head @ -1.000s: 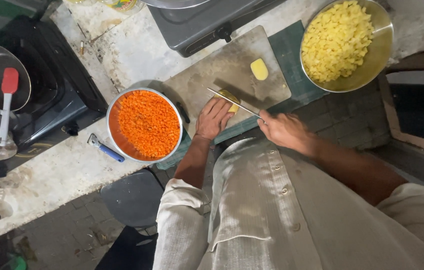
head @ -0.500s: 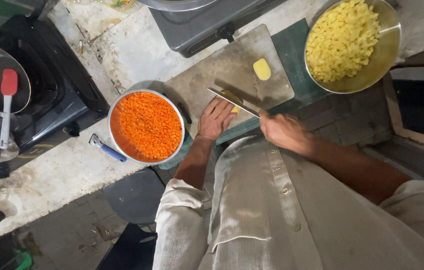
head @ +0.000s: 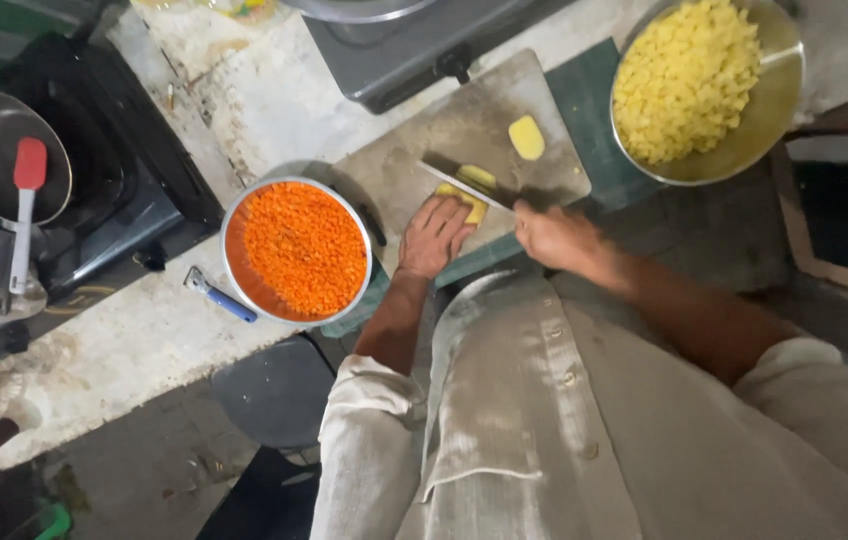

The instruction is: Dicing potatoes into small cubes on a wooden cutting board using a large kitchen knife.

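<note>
Single head-worn view, looking steeply down over the wearer's chest onto the desk [head: 144,350].

The camera sits above the person's pale shirt [head: 544,430], which fills the lower right of the frame, and faces down and forward, so the far side of the desk lies along the top edge. It is near enough to show both forearms in full, with the cutting board [head: 464,140] just above centre, the stove [head: 64,220] at the left edge, and a bowl of yellow cubes [head: 704,90] cropped at the upper right. There is no second view to overlap with.
</note>
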